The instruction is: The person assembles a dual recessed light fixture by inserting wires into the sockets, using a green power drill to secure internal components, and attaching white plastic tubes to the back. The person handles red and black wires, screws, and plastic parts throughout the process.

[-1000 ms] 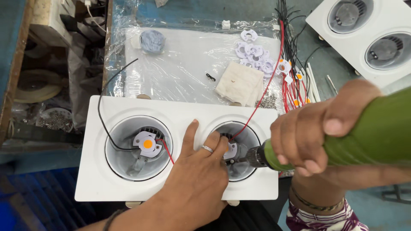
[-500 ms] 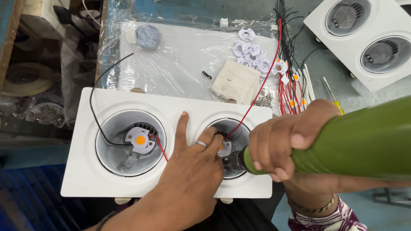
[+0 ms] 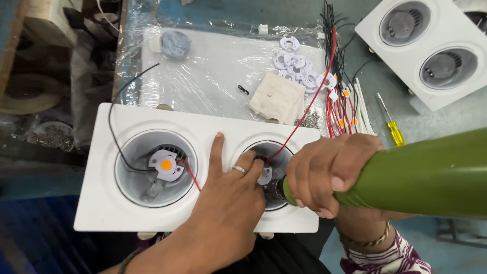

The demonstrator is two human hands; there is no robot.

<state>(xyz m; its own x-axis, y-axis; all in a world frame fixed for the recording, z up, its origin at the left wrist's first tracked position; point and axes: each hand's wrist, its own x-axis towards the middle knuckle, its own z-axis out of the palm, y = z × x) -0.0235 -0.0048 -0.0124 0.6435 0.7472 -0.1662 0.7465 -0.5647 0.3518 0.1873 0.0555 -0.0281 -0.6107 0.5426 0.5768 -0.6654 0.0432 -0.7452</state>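
A white twin downlight housing (image 3: 101, 167) lies flat in front of me. Its left well holds a white holder with an orange LED chip (image 3: 166, 165), with black and red wires running off it. My left hand (image 3: 228, 203) presses flat on the housing, fingers reaching into the right well (image 3: 264, 152), a ring on one finger. My right hand (image 3: 329, 172) grips a green electric screwdriver (image 3: 426, 175), its tip pointing into the right well next to my left fingers. What the tip touches is hidden.
Clear plastic sheet (image 3: 213, 71) covers the bench behind. On it lie white holder rings (image 3: 294, 58), a folded cloth (image 3: 276, 99), a wire bundle (image 3: 340, 91) and a yellow screwdriver (image 3: 393, 129). Another twin housing (image 3: 431, 50) sits at the top right. Clutter lies at the left edge.
The green screwdriver and my right hand have shifted slightly left toward the right well. My left hand stays pressed on the housing. The view has drifted a little.
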